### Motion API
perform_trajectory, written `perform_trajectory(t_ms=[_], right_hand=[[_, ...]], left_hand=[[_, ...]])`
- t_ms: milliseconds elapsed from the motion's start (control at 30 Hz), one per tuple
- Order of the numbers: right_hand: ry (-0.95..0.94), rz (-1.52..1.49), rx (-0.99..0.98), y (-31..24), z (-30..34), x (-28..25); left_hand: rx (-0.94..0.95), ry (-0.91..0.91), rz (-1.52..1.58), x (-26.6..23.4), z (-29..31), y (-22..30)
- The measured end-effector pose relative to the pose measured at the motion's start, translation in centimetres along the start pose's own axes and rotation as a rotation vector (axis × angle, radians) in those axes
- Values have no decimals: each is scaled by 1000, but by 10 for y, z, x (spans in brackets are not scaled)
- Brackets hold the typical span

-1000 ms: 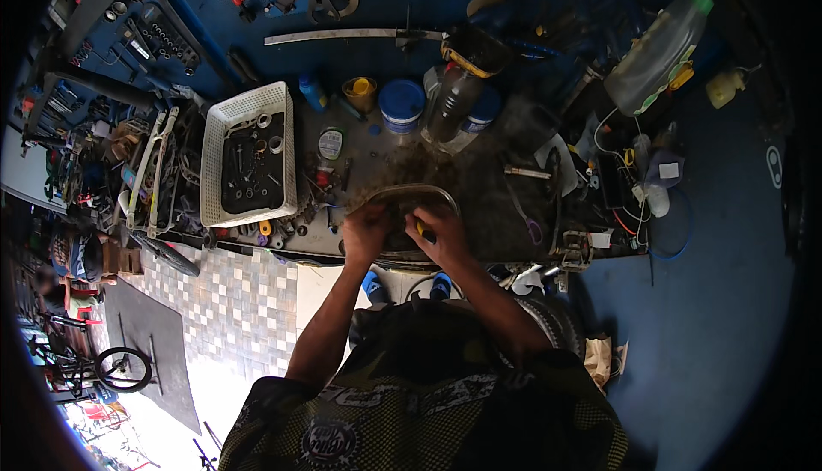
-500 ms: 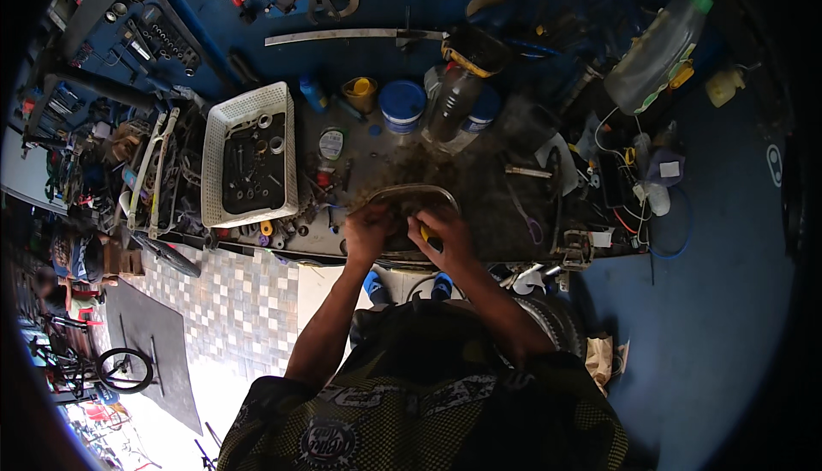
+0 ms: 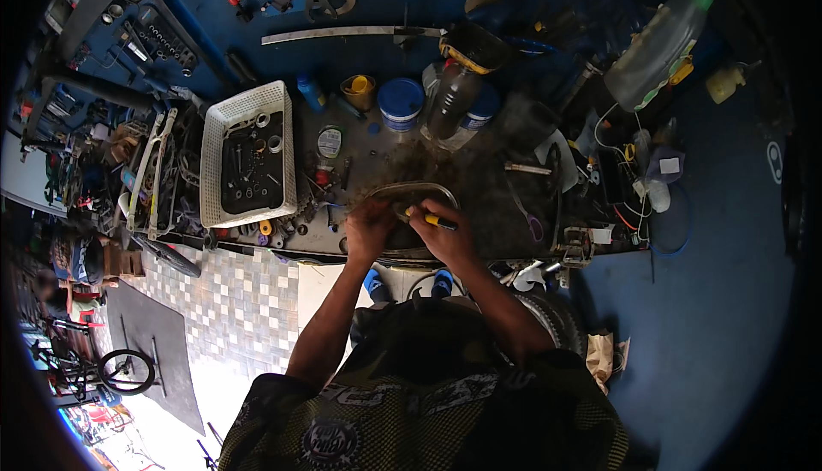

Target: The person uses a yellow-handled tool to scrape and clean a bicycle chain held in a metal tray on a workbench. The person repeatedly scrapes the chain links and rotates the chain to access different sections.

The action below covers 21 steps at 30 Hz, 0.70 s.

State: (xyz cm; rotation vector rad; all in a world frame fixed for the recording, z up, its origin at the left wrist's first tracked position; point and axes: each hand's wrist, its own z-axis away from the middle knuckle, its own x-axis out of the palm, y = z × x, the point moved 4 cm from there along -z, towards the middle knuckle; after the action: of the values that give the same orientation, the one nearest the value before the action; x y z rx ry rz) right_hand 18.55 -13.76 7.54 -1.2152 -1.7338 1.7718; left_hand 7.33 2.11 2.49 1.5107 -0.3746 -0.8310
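Observation:
Both my hands are over a dark, round-cornered tray (image 3: 428, 185) with a pale rim, near the front edge of the workbench. My right hand (image 3: 443, 238) is closed around a tool with a yellow and black handle (image 3: 441, 222). The handle's end sticks out to the right of my fingers, and the working end points left, too dim to make out. My left hand (image 3: 370, 224) is at the tray's left side, its fingers curled together. Whatever it grips is hidden in shadow. Brown dirt lies on the bench just behind the tray.
A white plastic basket (image 3: 291, 158) with small metal parts stands to the left. Behind are a blue-lidded tub (image 3: 401, 98), a dark bottle (image 3: 450, 104) and a yellow cup (image 3: 358, 90). Purple-handled scissors (image 3: 534, 227) and a vise-like metal part (image 3: 578, 247) lie to the right.
The yellow and black handle has swung in my right hand, now lying flatter and showing more to the right. My left hand has barely moved.

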Motion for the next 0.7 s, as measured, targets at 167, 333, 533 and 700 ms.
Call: perform_trajectory(t_ms=[167, 333, 533, 700], right_hand=[[45, -68, 22, 2, -2, 2], [-1, 51, 101, 12, -4, -4], [-73, 88, 259, 40, 1, -13], [-134, 65, 99, 43, 11, -10]], left_hand=[[9, 9, 131, 6, -6, -13], [-43, -32, 317, 4, -8, -4], [-322, -65, 657, -1, -1, 11], [-108, -112, 273, -5, -7, 12]])
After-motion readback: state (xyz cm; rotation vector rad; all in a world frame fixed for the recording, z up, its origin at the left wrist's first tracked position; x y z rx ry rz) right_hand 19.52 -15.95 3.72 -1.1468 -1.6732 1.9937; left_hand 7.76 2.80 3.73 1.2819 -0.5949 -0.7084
